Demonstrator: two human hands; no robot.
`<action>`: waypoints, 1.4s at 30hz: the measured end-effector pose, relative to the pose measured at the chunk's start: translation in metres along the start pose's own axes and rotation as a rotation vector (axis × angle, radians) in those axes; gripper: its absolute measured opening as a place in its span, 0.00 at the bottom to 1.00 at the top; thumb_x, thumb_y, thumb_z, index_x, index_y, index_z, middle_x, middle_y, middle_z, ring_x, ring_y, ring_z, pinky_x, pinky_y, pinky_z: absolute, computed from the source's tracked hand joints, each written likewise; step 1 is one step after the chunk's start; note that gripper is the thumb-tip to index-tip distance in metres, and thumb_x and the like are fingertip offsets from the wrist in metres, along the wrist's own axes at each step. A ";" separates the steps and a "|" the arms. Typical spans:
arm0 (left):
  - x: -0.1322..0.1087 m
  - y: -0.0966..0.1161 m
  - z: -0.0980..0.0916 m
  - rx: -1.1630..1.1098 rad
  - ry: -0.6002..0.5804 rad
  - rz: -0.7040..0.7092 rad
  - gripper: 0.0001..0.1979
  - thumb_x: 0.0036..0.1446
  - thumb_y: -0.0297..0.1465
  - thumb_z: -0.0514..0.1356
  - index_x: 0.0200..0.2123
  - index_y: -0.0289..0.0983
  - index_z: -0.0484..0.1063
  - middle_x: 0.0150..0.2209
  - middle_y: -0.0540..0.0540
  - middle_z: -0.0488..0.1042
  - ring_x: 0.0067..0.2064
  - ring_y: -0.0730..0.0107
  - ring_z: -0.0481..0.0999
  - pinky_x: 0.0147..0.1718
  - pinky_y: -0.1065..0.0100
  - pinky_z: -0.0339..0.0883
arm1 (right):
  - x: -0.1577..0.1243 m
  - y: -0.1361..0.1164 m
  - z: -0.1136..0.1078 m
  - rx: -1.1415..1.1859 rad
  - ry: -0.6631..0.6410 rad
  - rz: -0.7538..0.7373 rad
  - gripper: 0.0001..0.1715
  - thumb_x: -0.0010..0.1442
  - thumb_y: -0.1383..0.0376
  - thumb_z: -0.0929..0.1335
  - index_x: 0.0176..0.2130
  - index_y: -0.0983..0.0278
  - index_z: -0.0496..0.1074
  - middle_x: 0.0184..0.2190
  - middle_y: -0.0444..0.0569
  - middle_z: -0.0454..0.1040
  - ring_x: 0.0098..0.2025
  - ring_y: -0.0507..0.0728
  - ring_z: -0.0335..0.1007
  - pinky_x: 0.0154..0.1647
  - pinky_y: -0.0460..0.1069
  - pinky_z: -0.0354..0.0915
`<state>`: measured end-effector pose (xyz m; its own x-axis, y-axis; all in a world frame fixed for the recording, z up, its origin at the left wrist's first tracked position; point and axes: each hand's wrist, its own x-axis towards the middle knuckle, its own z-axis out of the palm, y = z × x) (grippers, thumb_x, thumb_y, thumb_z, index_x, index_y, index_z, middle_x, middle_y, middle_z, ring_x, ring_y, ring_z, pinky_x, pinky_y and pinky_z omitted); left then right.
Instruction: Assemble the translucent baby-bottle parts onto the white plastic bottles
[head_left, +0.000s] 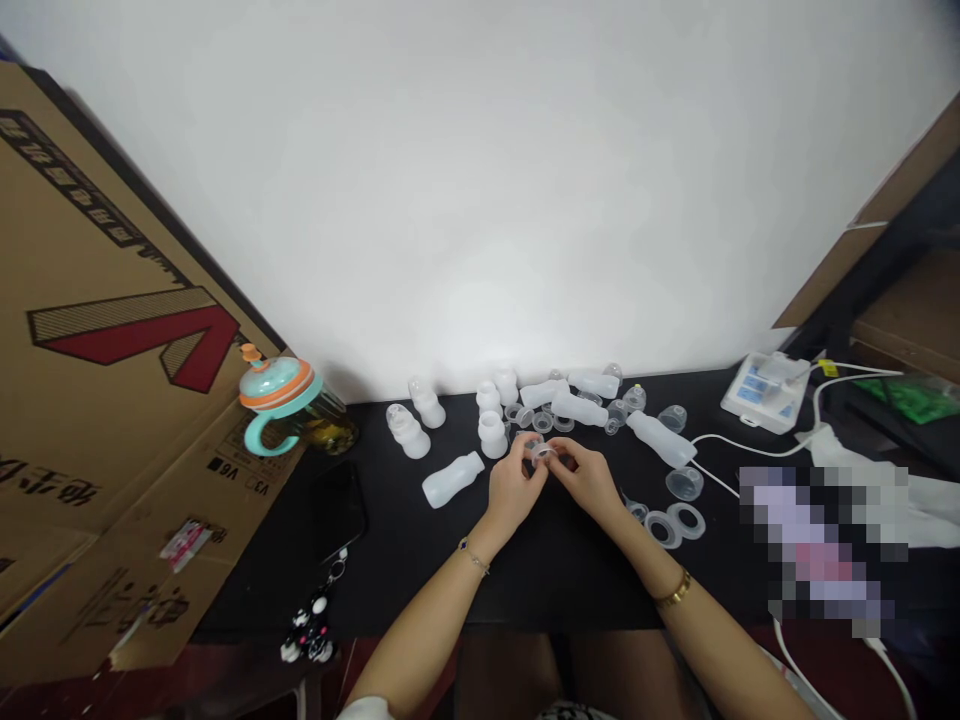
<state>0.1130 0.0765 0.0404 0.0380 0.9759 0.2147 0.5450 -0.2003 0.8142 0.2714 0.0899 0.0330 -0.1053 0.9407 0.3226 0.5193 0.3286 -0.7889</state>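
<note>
My left hand [514, 485] and my right hand [589, 476] meet over the table, fingers closed around a small translucent bottle collar ring [541, 454]. Whether a nipple sits inside the ring is too small to tell. Just behind my hands stand white open-necked baby bottles [492, 436]. One white bottle [453, 480] lies on its side left of my left hand. Two bottles with clear caps [409, 433] stand farther left. Behind and right of my hands lie loose rings [542, 421], more bottles [580, 408] and clear dome caps [684, 484].
A teal-and-orange lidded jug [281, 385] and a dark phone [337, 510] with a charm are at left, beside a large cardboard box [135, 330]. A white plastic case [765, 392], white cable [780, 453] and pixelated item [810, 550] lie at right. A white wall [480, 200] rises behind.
</note>
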 end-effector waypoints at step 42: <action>0.004 -0.003 -0.006 0.119 0.010 0.035 0.12 0.64 0.35 0.57 0.49 0.42 0.75 0.35 0.51 0.80 0.28 0.72 0.74 0.31 0.70 0.64 | 0.002 0.000 -0.001 0.180 -0.078 0.051 0.16 0.62 0.56 0.67 0.46 0.61 0.75 0.36 0.48 0.81 0.28 0.54 0.72 0.31 0.48 0.67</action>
<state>0.1067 0.0805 0.0420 0.0508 0.9675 0.2478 0.6391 -0.2221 0.7363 0.2720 0.0915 0.0335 -0.1513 0.9579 0.2441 0.3666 0.2837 -0.8861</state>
